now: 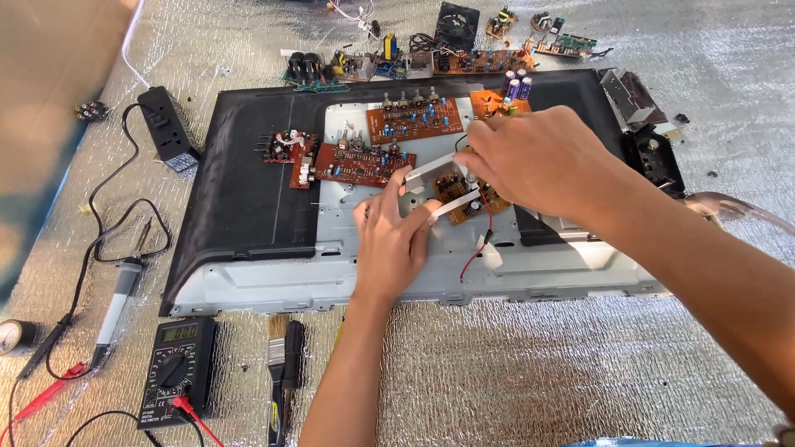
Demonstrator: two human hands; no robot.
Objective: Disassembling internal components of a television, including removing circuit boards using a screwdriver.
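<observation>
My left hand (389,240) rests on a grey metal chassis panel (331,285), its fingers touching a white flat ribbon strip (451,204) beside a small brown circuit board (464,199). My right hand (534,157) lies over that board from the right, fingers curled down on its top; what they pinch is hidden. A red wire (479,248) hangs from the board. Two more brown circuit boards (360,163) (414,120) lie on the panel to the left and behind.
A black multimeter (175,371) with red leads, a brush (280,364) and a soldering iron (120,298) lie at the near left. A black power adapter (168,132) sits far left. Several loose boards and a fan (456,25) lie at the back on silver foil.
</observation>
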